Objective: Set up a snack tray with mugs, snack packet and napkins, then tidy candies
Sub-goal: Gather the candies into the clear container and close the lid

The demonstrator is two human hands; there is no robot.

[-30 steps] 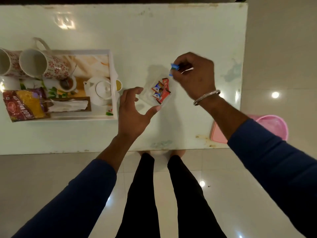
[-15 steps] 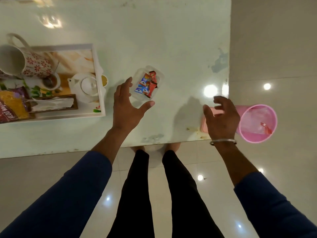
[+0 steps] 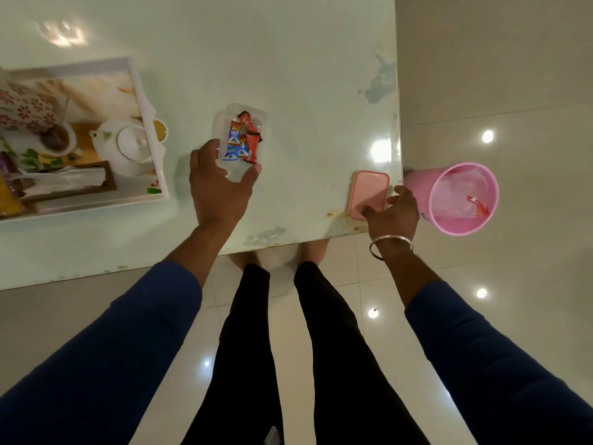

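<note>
1. Around the work: white tray (image 3: 150, 101) at the table's (image 3: 288, 59) left edge, carrying one floral mug (image 3: 29, 107) that I can see, a napkin (image 3: 64, 178) and a snack packet (image 3: 8, 194) cut off by the frame; the teapot on it looks like part of the tray's printed picture
2. Clear container (image 3: 240, 114) sits mid-table, towards the near edge, with five or so wrapped candies (image 3: 242, 139) inside, red and blue; I cannot count them exactly
3. My left hand (image 3: 218, 184) cups the container's near end, thumb and fingers curled round it, and hides that end
4. One pink lid (image 3: 369, 191) lies flat at the near right corner; my right hand (image 3: 393, 213) grips its near edge, fingertips on top
5. One pink bin (image 3: 462, 197) stands on the floor just off that corner, with a red wrapper (image 3: 479, 208) in it
6. Against half a second ago: right hand was open above the lid, now on it; left hand has closed further in on the container
</note>
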